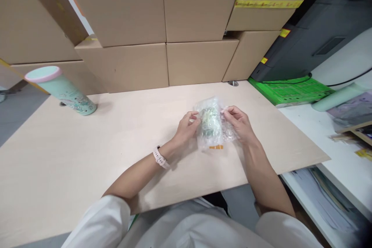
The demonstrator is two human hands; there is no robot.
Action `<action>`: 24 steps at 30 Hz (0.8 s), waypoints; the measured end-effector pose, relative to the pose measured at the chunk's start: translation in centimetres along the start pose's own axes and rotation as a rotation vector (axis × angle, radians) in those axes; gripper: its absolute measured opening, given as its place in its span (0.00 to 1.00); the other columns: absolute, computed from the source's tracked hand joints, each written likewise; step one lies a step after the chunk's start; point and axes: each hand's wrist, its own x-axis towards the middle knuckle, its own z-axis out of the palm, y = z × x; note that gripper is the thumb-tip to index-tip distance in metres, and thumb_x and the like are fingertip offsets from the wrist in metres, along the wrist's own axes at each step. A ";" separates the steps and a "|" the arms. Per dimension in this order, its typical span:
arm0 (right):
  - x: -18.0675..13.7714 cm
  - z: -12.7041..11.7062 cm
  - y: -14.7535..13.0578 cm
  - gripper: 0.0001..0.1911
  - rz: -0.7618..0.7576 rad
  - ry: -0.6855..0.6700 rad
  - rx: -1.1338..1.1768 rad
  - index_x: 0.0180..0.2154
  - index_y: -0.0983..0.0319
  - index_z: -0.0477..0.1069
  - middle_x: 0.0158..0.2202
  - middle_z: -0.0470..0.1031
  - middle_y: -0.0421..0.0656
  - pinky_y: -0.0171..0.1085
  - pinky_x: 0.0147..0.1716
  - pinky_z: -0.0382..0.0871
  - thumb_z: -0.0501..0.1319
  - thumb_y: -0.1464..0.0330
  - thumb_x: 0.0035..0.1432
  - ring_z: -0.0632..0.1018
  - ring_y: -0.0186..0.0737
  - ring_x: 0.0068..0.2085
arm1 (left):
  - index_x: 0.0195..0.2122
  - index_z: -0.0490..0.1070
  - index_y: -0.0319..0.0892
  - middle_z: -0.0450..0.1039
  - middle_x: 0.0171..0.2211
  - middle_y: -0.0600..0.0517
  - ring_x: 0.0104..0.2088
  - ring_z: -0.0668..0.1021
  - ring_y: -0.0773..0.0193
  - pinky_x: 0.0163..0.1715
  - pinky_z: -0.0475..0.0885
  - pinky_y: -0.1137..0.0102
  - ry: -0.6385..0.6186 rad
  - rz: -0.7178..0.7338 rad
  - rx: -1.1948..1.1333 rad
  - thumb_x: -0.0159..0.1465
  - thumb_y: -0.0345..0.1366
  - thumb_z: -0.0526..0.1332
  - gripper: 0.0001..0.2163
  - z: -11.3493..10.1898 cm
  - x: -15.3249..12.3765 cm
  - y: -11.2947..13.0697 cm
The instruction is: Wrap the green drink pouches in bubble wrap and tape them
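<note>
On the pale wooden table lies a bubble-wrapped package (211,122), with something greenish showing dimly through the clear plastic; what is inside cannot be made out. My left hand (187,126) rests at the package's left edge, its thumb and fingers bent against the wrap. At the other side my right hand (238,122) pinches a loose flap of the bubble wrap (229,132). A small orange strip (216,147) shows at the package's near edge. Around my left wrist is a pale pink band (161,157).
A mint tumbler (65,91) with a pink rim stands at the table's left. Stacked cardboard boxes (124,68) line the back. To the right are a green plastic tray (293,91), a dark grey machine (314,35) and a white shelf (319,135).
</note>
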 end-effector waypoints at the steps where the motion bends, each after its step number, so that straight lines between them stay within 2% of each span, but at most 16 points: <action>1: 0.0 -0.4 -0.4 0.14 -0.046 0.011 0.006 0.32 0.54 0.69 0.46 0.76 0.41 0.43 0.46 0.70 0.65 0.52 0.56 0.75 0.47 0.50 | 0.55 0.68 0.44 0.72 0.49 0.44 0.38 0.79 0.59 0.41 0.77 0.60 -0.082 -0.036 -0.103 0.66 0.42 0.55 0.17 0.0 0.0 0.3; 4: -0.2 -0.8 -1.5 0.13 -0.171 0.006 -0.039 0.31 0.54 0.70 0.58 0.70 0.39 0.47 0.57 0.64 0.64 0.53 0.57 0.63 0.51 0.65 | 0.48 0.74 0.46 0.77 0.44 0.44 0.40 0.81 0.57 0.42 0.77 0.60 -0.326 -0.146 -0.280 0.69 0.52 0.48 0.21 -0.2 0.4 0.9; 6: -0.4 -0.5 -1.9 0.13 -0.217 -0.054 -0.061 0.31 0.54 0.70 0.61 0.68 0.39 0.49 0.62 0.58 0.64 0.53 0.59 0.58 0.51 0.68 | 0.46 0.74 0.45 0.78 0.42 0.43 0.38 0.81 0.56 0.41 0.78 0.59 -0.405 -0.219 -0.331 0.69 0.57 0.43 0.27 -0.2 0.8 0.8; 7: -0.5 -0.2 -1.9 0.13 -0.224 -0.091 -0.056 0.31 0.55 0.71 0.62 0.68 0.39 0.49 0.63 0.56 0.63 0.54 0.59 0.58 0.51 0.69 | 0.48 0.74 0.44 0.77 0.43 0.42 0.37 0.81 0.56 0.40 0.78 0.59 -0.381 -0.252 -0.358 0.69 0.58 0.41 0.28 -0.2 1.0 0.5; 9: -0.4 0.0 -1.4 0.12 -0.202 -0.093 -0.015 0.32 0.55 0.71 0.60 0.70 0.40 0.50 0.63 0.56 0.63 0.54 0.60 0.63 0.52 0.66 | 0.54 0.69 0.44 0.76 0.49 0.41 0.40 0.81 0.55 0.42 0.78 0.58 -0.221 -0.306 -0.392 0.68 0.57 0.44 0.27 -0.4 1.5 -0.2; 11: -0.1 -0.7 -0.4 0.13 -0.160 0.042 0.020 0.36 0.54 0.71 0.56 0.73 0.43 0.53 0.59 0.61 0.61 0.52 0.60 0.68 0.55 0.61 | 0.59 0.63 0.45 0.70 0.57 0.41 0.50 0.78 0.52 0.47 0.76 0.58 0.019 -0.280 -0.343 0.66 0.53 0.54 0.25 -0.8 1.8 -0.8; 13: 0.3 -2.3 0.6 0.16 -0.175 0.243 -0.032 0.41 0.53 0.69 0.53 0.74 0.45 0.56 0.54 0.64 0.59 0.49 0.60 0.67 0.60 0.61 | 0.61 0.59 0.47 0.64 0.62 0.42 0.58 0.73 0.51 0.53 0.72 0.58 0.188 -0.154 -0.218 0.62 0.46 0.61 0.27 -1.4 2.1 -1.2; 16: 0.6 -5.1 1.3 0.19 -0.337 0.538 -0.332 0.49 0.51 0.68 0.61 0.66 0.46 0.62 0.58 0.55 0.60 0.51 0.60 0.56 0.65 0.66 | 0.59 0.62 0.48 0.65 0.61 0.43 0.59 0.71 0.53 0.55 0.70 0.59 0.226 0.008 -0.086 0.61 0.40 0.62 0.24 -2.0 2.3 -1.3; 18: 0.3 -5.8 1.1 0.18 -0.350 0.658 -0.606 0.51 0.52 0.69 0.62 0.64 0.48 0.63 0.61 0.48 0.60 0.55 0.60 0.56 0.66 0.65 | 0.55 0.65 0.47 0.69 0.57 0.44 0.54 0.74 0.54 0.52 0.72 0.59 0.181 0.022 -0.039 0.61 0.37 0.60 0.20 -1.8 2.2 -1.4; 20: 0.1 -5.1 1.1 0.14 -0.319 0.594 -0.771 0.44 0.53 0.73 0.55 0.71 0.51 0.65 0.60 0.47 0.58 0.55 0.63 0.63 0.66 0.61 | 0.52 0.68 0.45 0.71 0.54 0.44 0.49 0.76 0.55 0.49 0.74 0.58 0.113 -0.004 -0.014 0.60 0.36 0.60 0.18 -1.4 2.0 -1.6; 22: 0.2 -3.6 1.5 0.16 -0.301 0.395 -0.804 0.33 0.55 0.74 0.41 0.76 0.51 0.65 0.58 0.50 0.56 0.52 0.64 0.68 0.64 0.56 | 0.51 0.69 0.44 0.72 0.52 0.43 0.47 0.77 0.56 0.47 0.75 0.58 0.023 -0.041 -0.032 0.60 0.36 0.60 0.17 -0.7 1.6 -1.8; 24: 0.5 -2.0 2.1 0.22 -0.275 0.209 -0.787 0.23 0.55 0.70 0.30 0.74 0.52 0.65 0.58 0.52 0.57 0.49 0.62 0.71 0.63 0.52 | 0.52 0.68 0.45 0.71 0.54 0.43 0.46 0.78 0.56 0.46 0.76 0.57 -0.039 -0.080 -0.102 0.61 0.37 0.61 0.18 -0.1 1.1 -1.9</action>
